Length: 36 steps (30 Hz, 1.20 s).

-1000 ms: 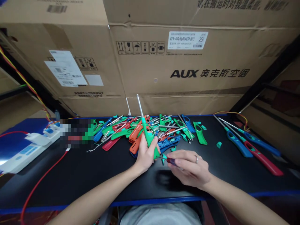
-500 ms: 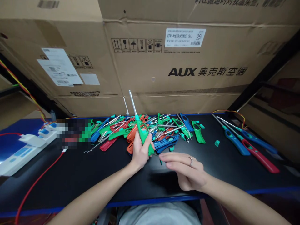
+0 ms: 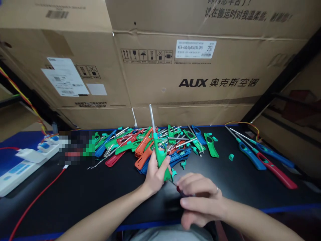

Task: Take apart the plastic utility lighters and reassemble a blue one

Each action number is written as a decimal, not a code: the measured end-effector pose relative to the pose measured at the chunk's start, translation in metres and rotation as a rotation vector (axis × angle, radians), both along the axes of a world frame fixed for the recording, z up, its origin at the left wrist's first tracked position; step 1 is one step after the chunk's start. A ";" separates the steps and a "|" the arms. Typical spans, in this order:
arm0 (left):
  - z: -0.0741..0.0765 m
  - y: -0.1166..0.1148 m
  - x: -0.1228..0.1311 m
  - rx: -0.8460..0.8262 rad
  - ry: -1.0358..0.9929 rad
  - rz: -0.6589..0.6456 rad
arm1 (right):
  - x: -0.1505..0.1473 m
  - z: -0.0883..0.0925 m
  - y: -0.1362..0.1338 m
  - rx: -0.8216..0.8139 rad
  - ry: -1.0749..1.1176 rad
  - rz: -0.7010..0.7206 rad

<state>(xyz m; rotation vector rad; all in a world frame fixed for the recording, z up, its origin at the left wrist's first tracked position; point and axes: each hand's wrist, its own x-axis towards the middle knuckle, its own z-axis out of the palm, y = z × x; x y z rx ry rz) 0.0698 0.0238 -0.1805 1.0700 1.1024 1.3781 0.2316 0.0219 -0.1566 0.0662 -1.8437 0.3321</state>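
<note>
My left hand (image 3: 154, 174) is closed round a green long-necked lighter (image 3: 159, 154), held nearly upright with its metal tube pointing up and away. My right hand (image 3: 200, 199) is closed on a small screwdriver (image 3: 181, 191) with a dark red handle. Its thin tip reaches toward the bottom end of the green lighter. Both hands hover over the black table (image 3: 100, 187) just in front of a heap of lighter parts (image 3: 152, 144) in green, blue, red and orange.
Three assembled lighters (image 3: 260, 155), blue and red, lie at the right. A small green cap (image 3: 231, 156) lies loose near them. A white power strip (image 3: 22, 160) with a red cable (image 3: 37, 197) sits at the left. Large cardboard boxes (image 3: 190, 73) wall off the back.
My right hand has drawn back toward me and curled round the screwdriver, after spreading its fingers near the lighter's base. The left hand keeps the green lighter upright, tilting it slightly.
</note>
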 end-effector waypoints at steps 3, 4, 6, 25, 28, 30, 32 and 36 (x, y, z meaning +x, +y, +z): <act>0.001 0.001 -0.002 -0.001 0.024 0.017 | 0.000 0.001 -0.001 -0.007 0.007 0.037; 0.001 0.001 -0.002 -0.002 0.028 0.023 | -0.001 0.001 -0.001 -0.005 -0.017 0.056; 0.000 0.001 -0.003 -0.006 0.032 0.037 | -0.002 0.001 0.000 0.016 -0.032 0.068; 0.007 0.017 -0.015 0.091 0.075 0.194 | -0.008 0.006 0.005 0.070 0.009 -0.109; 0.006 0.019 -0.014 0.066 0.065 0.179 | -0.013 0.007 0.004 0.002 0.036 -0.054; 0.007 0.019 -0.014 0.041 0.050 0.169 | -0.013 0.007 0.005 0.009 0.029 -0.063; 0.008 0.019 -0.013 0.021 0.034 0.167 | -0.011 0.007 0.007 0.039 0.021 -0.094; 0.009 0.020 -0.013 0.009 0.019 0.179 | -0.006 0.006 0.009 0.080 -0.015 -0.128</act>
